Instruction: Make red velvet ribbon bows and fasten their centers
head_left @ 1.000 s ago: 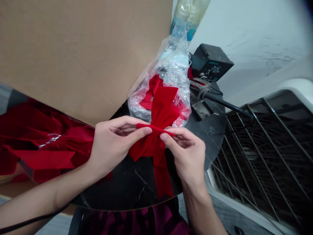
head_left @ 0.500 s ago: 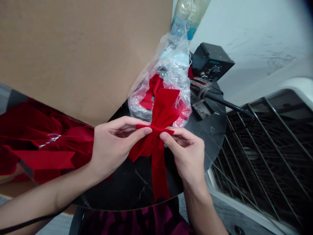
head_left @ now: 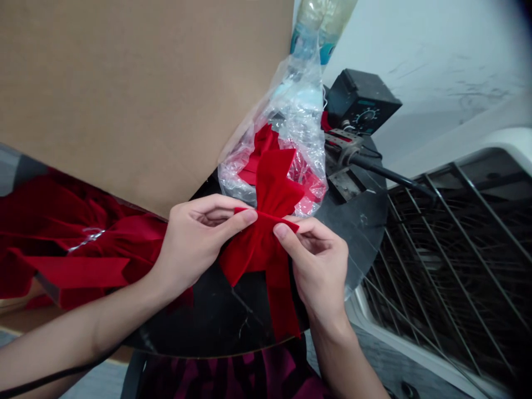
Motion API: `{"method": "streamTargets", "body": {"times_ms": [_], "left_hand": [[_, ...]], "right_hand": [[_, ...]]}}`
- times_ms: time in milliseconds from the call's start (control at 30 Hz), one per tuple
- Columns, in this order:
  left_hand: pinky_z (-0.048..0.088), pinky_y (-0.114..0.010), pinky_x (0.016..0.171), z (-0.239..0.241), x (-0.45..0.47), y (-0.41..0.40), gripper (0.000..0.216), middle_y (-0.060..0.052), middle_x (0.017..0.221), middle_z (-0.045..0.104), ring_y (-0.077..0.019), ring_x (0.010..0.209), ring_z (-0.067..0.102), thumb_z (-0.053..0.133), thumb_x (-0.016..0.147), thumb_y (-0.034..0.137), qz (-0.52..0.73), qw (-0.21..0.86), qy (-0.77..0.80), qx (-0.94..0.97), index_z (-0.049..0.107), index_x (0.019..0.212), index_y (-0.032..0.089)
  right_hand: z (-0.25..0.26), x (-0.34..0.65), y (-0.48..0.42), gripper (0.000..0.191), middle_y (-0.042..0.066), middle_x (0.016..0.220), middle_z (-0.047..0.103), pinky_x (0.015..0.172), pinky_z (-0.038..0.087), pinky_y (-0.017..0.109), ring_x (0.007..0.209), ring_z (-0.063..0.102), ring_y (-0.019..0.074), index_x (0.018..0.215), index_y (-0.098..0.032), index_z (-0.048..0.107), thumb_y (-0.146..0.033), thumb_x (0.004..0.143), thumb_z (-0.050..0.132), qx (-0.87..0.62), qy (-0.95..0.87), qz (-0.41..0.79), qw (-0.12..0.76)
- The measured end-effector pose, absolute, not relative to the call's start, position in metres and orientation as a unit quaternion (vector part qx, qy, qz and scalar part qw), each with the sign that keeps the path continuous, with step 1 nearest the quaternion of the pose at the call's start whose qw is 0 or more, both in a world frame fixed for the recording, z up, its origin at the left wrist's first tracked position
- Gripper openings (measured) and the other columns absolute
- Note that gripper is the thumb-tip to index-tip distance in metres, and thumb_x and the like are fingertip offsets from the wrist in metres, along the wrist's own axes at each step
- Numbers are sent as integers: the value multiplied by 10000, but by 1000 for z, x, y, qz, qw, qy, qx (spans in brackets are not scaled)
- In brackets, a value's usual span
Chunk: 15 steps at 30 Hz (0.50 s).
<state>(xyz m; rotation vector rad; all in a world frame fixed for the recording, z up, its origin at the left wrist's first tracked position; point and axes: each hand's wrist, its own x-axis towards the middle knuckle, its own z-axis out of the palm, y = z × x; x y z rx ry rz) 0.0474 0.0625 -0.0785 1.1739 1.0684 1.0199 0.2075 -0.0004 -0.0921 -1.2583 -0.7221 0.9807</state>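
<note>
Left of centre, the left hand (head_left: pixel 193 244) is pinching a red strip (head_left: pixel 268 216), thumb uppermost; at centre, a red bow (head_left: pixel 274 180) is spreading beneath it. The right hand (head_left: pixel 320 266), right of centre, is pinching the strip's other end. Upper right, a black box (head_left: pixel 361 101) is bearing unreadable dial markings (head_left: pixel 367 117).

Bow (head_left: pixel 266 241) over the table (head_left: pixel 208 324), bag (head_left: pixel 306 127) apparently behind, cardboard (head_left: pixel 137 94) left.

Left hand (head_left: pixel 194 239) and right hand (head_left: pixel 319 261) in pinches
</note>
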Motion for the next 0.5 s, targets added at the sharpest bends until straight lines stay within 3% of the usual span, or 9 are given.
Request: {"method": "streamTargets", "body": {"times_ms": [267, 500], "left_hand": [[565, -129, 705, -73, 49, 71, 264, 33, 664, 750, -62, 623, 683, 926, 728, 110, 352, 787, 396, 315, 753, 905, 201], [581, -167, 698, -74, 48, 72, 304, 41, 659, 727, -78, 624, 679, 895, 784, 140, 343, 789, 402, 314, 601, 826, 208]], "right_hand": [[-93, 216, 1, 269, -25, 817, 744, 732, 589, 246, 693, 665, 106, 738, -224, 650, -308, 787, 901, -509, -276, 510, 636], [-93, 217, 3, 255, -21, 875, 742, 737, 564, 222, 733, 655, 98, 745, -221, 643, -267, 805, 887, -502, -298, 488, 648]]}}
